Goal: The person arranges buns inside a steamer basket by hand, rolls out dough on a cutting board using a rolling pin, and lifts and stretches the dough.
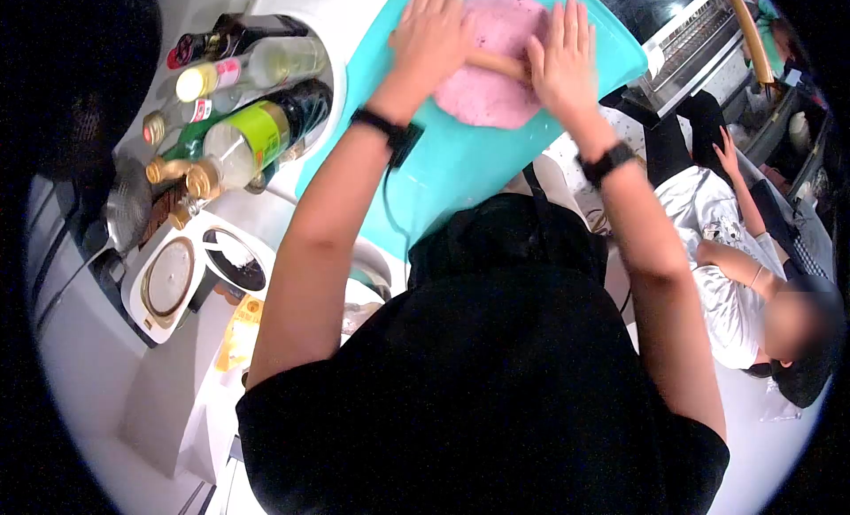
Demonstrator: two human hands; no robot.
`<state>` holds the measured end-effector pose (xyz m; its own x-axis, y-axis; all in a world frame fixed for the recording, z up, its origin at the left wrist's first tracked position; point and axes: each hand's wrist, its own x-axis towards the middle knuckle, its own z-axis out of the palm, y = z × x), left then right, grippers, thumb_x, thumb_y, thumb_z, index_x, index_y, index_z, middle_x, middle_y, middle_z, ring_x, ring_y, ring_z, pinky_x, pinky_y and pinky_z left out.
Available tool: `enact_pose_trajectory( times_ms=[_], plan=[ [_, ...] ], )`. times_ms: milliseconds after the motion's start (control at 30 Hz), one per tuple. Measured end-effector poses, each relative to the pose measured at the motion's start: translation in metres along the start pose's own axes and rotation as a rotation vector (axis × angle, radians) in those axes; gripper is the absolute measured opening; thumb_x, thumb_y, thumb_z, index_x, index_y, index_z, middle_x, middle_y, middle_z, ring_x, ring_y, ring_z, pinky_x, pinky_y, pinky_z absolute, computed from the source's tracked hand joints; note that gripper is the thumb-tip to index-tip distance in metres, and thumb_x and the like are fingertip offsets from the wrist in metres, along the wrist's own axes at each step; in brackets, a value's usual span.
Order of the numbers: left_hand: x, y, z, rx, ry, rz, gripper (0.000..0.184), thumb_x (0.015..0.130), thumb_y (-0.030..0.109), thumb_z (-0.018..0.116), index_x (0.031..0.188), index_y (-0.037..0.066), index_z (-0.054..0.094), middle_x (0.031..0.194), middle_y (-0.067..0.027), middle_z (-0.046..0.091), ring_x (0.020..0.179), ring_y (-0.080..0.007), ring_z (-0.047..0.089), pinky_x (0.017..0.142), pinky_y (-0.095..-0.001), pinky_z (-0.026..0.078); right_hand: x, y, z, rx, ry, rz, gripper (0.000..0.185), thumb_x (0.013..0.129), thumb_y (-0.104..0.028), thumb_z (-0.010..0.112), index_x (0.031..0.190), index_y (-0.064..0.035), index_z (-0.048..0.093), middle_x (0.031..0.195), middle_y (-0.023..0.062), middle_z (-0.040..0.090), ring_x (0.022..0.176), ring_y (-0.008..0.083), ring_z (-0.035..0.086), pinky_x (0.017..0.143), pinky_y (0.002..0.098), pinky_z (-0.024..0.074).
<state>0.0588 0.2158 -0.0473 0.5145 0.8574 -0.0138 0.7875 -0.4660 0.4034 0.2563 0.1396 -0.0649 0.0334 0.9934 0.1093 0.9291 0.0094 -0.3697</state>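
A thin wooden rolling pin (496,65) lies across a flat, round sheet of pink dough (490,103). My left hand (430,35) is over one end of the pin, its fingers stretched out and pointing away from me. At the other end, my right hand (563,65) lies flat in the same way, palm down, fingers straight. Both palms cover the pin's ends, and neither hand wraps round it. Under the dough is a turquoise mat (443,185). Dark speckles show in the dough's surface.
Several bottles (243,143) lie crowded in a white container left of the mat. Below them is a white two-lidded box (177,271) beside a yellow packet (241,333). A seated person in a white shirt (708,223) is at the right, near a metal appliance (677,59).
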Motion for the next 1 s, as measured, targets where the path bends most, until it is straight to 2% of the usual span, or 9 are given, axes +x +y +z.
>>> enact_pose_trajectory(
  times_ms=[133,233,333,433,500,600,767,833,1000],
  plan=[
    [0.001,0.001,0.015,0.240,0.042,0.035,0.066,0.099,0.037,0.050,0.150,-0.004,0.040,0.157,-0.0236,0.038,0.146,-0.0377,0.035,0.120,-0.0572,0.023,-0.005,-0.007,0.005,-0.361,-0.026,-0.121,0.070,0.105,-0.042,0.039,0.156,0.0033,0.027,0.165,0.0197,0.025,0.154,0.0332,0.020,0.125,0.0495,0.0141],
    [-0.055,-0.010,0.024,0.180,0.167,0.137,0.060,0.100,0.031,0.054,0.147,-0.005,0.044,0.154,-0.0229,0.044,0.145,-0.0364,0.039,0.119,-0.0519,0.028,-0.061,-0.037,0.006,-0.203,-0.068,-0.074,0.071,0.103,-0.042,0.045,0.152,0.0080,0.033,0.159,0.0252,0.034,0.150,0.0379,0.029,0.123,0.0493,0.0223],
    [-0.132,-0.008,0.021,0.029,0.172,0.119,0.058,0.100,0.032,0.053,0.146,-0.004,0.046,0.152,-0.0205,0.047,0.143,-0.0358,0.042,0.118,-0.0514,0.031,-0.125,-0.070,0.005,-0.156,-0.126,-0.104,0.070,0.103,-0.040,0.045,0.152,0.0075,0.033,0.159,0.0239,0.034,0.149,0.0365,0.031,0.123,0.0486,0.0227],
    [-0.128,-0.018,0.018,0.026,0.057,0.127,0.057,0.101,0.033,0.051,0.145,-0.002,0.048,0.152,-0.0198,0.047,0.143,-0.0350,0.042,0.118,-0.0506,0.031,-0.133,-0.075,-0.002,0.016,-0.150,-0.101,0.069,0.103,-0.040,0.044,0.152,0.0067,0.033,0.160,0.0237,0.034,0.149,0.0370,0.030,0.123,0.0488,0.0215],
    [-0.080,-0.011,0.005,0.000,0.155,0.118,0.056,0.101,0.033,0.051,0.145,-0.001,0.049,0.153,-0.0185,0.047,0.143,-0.0353,0.041,0.118,-0.0507,0.030,-0.095,-0.057,-0.003,0.137,-0.038,0.034,0.068,0.103,-0.041,0.042,0.154,0.0035,0.033,0.161,0.0198,0.034,0.150,0.0342,0.029,0.124,0.0494,0.0187],
    [-0.049,0.000,0.017,0.075,0.192,0.095,0.060,0.100,0.035,0.051,0.147,-0.001,0.045,0.155,-0.0210,0.043,0.145,-0.0366,0.037,0.119,-0.0548,0.026,-0.050,-0.032,0.006,-0.163,0.121,-0.066,0.067,0.103,-0.041,0.042,0.154,0.0013,0.034,0.162,0.0161,0.033,0.151,0.0310,0.028,0.125,0.0488,0.0184],
    [-0.085,0.005,0.020,0.273,-0.027,0.096,0.063,0.100,0.034,0.050,0.150,-0.003,0.039,0.157,-0.0252,0.038,0.146,-0.0386,0.035,0.120,-0.0567,0.024,-0.095,-0.050,0.021,-0.231,-0.050,-0.050,0.066,0.104,-0.040,0.040,0.156,0.0002,0.031,0.165,0.0145,0.027,0.154,0.0304,0.022,0.124,0.0495,0.0190],
    [-0.103,-0.012,0.034,0.242,0.232,0.160,0.055,0.103,0.030,0.045,0.151,0.003,0.044,0.155,-0.0158,0.045,0.143,-0.0405,0.039,0.119,-0.0532,0.028,-0.107,-0.062,0.020,-0.209,-0.042,-0.052,0.066,0.103,-0.041,0.040,0.155,0.0002,0.034,0.165,0.0142,0.028,0.154,0.0288,0.021,0.125,0.0484,0.0187],
    [-0.158,-0.005,0.025,0.179,0.146,0.108,0.057,0.101,0.028,0.050,0.152,0.004,0.041,0.158,-0.0139,0.041,0.146,-0.0379,0.035,0.119,-0.0516,0.028,-0.161,-0.092,0.016,-0.139,-0.175,-0.074,0.069,0.103,-0.041,0.042,0.154,0.0047,0.032,0.162,0.0204,0.030,0.150,0.0337,0.030,0.122,0.0468,0.0237]
  ],
)
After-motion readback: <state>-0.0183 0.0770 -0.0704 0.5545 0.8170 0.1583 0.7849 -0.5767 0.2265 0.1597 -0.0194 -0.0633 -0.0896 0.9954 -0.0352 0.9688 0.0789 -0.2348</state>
